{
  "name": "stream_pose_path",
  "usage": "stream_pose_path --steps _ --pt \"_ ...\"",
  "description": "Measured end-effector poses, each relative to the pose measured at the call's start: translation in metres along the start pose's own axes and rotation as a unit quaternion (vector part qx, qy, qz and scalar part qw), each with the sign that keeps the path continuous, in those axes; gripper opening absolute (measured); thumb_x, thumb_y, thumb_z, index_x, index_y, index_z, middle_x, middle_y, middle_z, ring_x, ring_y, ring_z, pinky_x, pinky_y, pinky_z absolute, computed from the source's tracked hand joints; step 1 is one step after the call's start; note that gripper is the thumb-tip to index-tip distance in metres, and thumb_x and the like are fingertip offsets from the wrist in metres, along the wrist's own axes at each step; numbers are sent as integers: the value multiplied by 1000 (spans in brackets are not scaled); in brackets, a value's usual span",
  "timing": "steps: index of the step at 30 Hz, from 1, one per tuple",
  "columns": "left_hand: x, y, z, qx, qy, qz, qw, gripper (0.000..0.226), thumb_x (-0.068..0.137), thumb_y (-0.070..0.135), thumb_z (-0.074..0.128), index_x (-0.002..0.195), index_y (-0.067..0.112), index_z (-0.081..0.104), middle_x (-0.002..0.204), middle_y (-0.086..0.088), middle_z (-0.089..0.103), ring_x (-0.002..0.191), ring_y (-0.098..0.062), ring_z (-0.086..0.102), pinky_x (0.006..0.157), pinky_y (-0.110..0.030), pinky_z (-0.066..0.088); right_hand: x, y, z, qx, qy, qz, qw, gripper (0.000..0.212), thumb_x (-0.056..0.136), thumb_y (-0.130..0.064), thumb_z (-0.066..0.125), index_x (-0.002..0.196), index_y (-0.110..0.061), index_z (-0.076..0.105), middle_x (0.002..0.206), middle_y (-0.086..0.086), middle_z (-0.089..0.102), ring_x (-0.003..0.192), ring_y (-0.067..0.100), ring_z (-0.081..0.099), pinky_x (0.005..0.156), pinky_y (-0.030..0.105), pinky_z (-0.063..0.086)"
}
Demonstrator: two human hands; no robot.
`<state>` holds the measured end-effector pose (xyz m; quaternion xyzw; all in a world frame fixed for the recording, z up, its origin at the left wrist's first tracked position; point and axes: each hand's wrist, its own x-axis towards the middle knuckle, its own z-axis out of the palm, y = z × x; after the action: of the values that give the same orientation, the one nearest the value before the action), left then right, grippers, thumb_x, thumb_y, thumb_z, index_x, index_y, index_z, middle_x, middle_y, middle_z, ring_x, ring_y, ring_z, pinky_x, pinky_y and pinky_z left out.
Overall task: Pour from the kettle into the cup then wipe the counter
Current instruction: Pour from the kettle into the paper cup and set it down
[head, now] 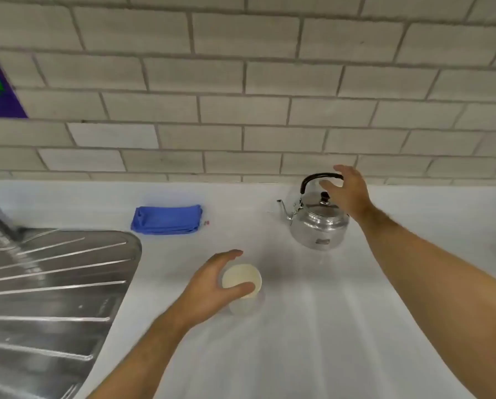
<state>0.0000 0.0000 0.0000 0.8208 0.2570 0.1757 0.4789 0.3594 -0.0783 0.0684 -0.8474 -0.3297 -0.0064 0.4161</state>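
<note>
On counter (313, 326), left hand (212, 286) cupped around cup (242, 280); right hand (347, 191) spread loose at kettle (317, 223) handle.

place: likely kitchen | steel sink drainboard (54, 283) | tiled wall (241, 82) | counter (313, 326)

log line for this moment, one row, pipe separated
phase: reach | left hand: gripping cup | right hand: open at kettle handle, not closed | cloth: folded, untouched

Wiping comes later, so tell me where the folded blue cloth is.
In the head view the folded blue cloth lies on the white counter near the tiled wall, left of the metal kettle, just beyond the steel drainboard.
</note>
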Motion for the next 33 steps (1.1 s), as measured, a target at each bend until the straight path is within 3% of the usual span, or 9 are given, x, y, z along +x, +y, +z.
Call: stream_pose_path --steps 3,6,9,15,21,28,33 --pt "2 -6 13 -32 15 -38 999 71 58 62 78 123 51 52 124 31 54 112 13 49 89 -11 41 15 9 4 16 -31 44 998 66 84 -53 66 138 -19 51 144 6 47 131 28 46 111 42 36" --pt "0 -11 22 -59 30 -56 996 66 61 54 82 120 51 54 121 26 57 106 13 51 77 -3 44 20 12 6 23 -37 72 996 60 72 -67 69 111 -22 63 112 5 62 97 27 65 86 41 54" --pt "-4 -11 27 -105 37 -72 991 65 64 45 84 122 51 54 122 20 59 105 11 54 74 -3 45 23 14 0 63 -32 69 995 53 59 -72 75 70 -23 57 71 -6 59 66 14 57 56 25 42" --pt "-13 -13 37 -185 55 -87 977 65 72 33 82 126 51 50 113 27 61 105 1 60 78 -14 52 11 18 -7 80 -48 83 992 56 54 -67 82 37 -24 50 32 -16 40 36 3 39 47 24 31" --pt "-16 -16 42 -231 61 -86 967 59 74 29 79 124 46 52 113 22 64 105 -2 62 82 -13 49 -10 11 -13 84 -62 111 988 69 50 -71 82 30 -21 37 33 -14 28 30 5 28 47 27 25" --pt "-18 -23 45 -266 44 -75 960 60 79 21 76 127 42 48 118 14 60 109 -5 59 86 -17 50 -56 -3 -23 115 -90 109 983 73 43 -68 86 42 -23 28 44 -7 23 47 17 27 60 36 26" --pt "-15 -28 45 -266 22 -64 962 62 81 24 76 129 46 43 125 5 57 114 -11 57 91 -21 49 -95 -17 -39 140 -108 91 980 89 35 -75 84 56 0 41 62 14 24 65 25 28 64 38 26"
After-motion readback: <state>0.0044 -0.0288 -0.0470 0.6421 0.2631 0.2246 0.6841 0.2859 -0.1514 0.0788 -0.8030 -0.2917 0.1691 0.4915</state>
